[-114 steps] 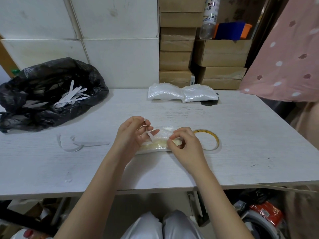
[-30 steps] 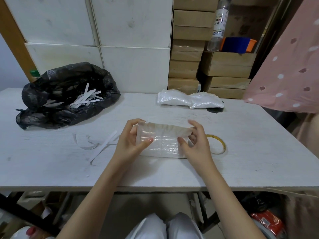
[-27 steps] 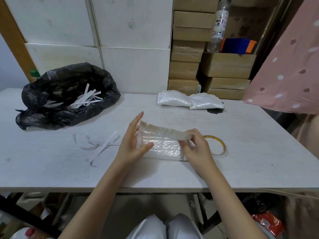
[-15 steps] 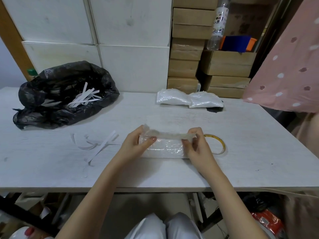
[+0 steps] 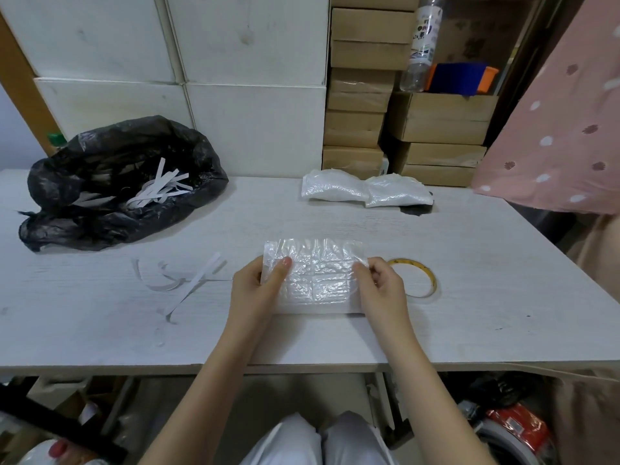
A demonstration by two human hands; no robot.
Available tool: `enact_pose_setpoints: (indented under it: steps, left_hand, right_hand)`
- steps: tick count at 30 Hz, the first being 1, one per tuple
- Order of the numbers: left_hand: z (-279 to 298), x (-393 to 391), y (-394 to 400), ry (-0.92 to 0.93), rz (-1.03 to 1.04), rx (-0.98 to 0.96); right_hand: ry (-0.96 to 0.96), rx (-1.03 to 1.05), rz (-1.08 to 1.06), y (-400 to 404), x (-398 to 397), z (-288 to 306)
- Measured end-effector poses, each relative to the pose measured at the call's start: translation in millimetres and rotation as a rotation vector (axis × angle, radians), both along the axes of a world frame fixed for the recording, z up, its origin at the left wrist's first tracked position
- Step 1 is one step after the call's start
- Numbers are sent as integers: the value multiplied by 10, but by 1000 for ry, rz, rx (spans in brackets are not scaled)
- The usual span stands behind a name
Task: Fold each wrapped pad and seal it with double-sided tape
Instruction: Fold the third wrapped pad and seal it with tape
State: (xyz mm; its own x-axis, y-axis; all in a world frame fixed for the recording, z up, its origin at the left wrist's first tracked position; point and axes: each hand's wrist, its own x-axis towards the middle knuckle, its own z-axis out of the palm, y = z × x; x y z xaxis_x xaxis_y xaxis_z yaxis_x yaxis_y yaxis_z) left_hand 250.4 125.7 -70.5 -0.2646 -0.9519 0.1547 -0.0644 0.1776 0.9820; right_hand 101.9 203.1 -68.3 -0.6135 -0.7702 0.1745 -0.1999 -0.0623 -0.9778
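A wrapped pad (image 5: 315, 276) in crinkled clear plastic lies spread out on the white table (image 5: 469, 297), its far flap opened flat. My left hand (image 5: 258, 290) pinches its left edge, thumb on top. My right hand (image 5: 379, 286) grips its right edge. A roll of double-sided tape (image 5: 417, 280), a thin yellowish ring, lies flat just right of my right hand. Two folded pads (image 5: 365, 193) sit side by side at the table's far edge.
A black rubbish bag (image 5: 117, 182) with white backing strips inside stands at the far left. Loose paper strips (image 5: 188, 283) lie left of my hands. Brown cartons (image 5: 362, 95) and white boxes (image 5: 255, 122) are stacked behind the table. A pink dotted cloth (image 5: 563, 129) hangs at right.
The pad's far flap, held raised and folded toward me half a second ago, now lies opened out flat away from me. Both hands stay at the pad's side edges.
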Motion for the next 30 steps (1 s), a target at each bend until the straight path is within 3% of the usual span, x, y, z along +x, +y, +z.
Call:
enact_pose_setpoints:
  steps: [6, 11, 13, 18, 25, 30]
  left_hand:
    - [-1, -86, -2, -55, 157, -4]
    - [8, -107, 81, -391, 356, -137]
    - [21, -126, 135, -414, 360, -102]
    - [-51, -200, 162, -674, 424, -134]
    - [-67, -215, 235, -770, 454, -200]
    - [-65, -199, 165, -838, 415, -219]
  right_hand:
    - [158, 5, -101, -66, 104, 5]
    - [234, 30, -160, -45, 171, -96]
    - [280, 56, -188, -35, 203, -110]
    - [330, 128, -233, -34, 226, -125]
    - [451, 246, -243, 13, 259, -91]
    - [405, 287, -263, 20, 273, -67]
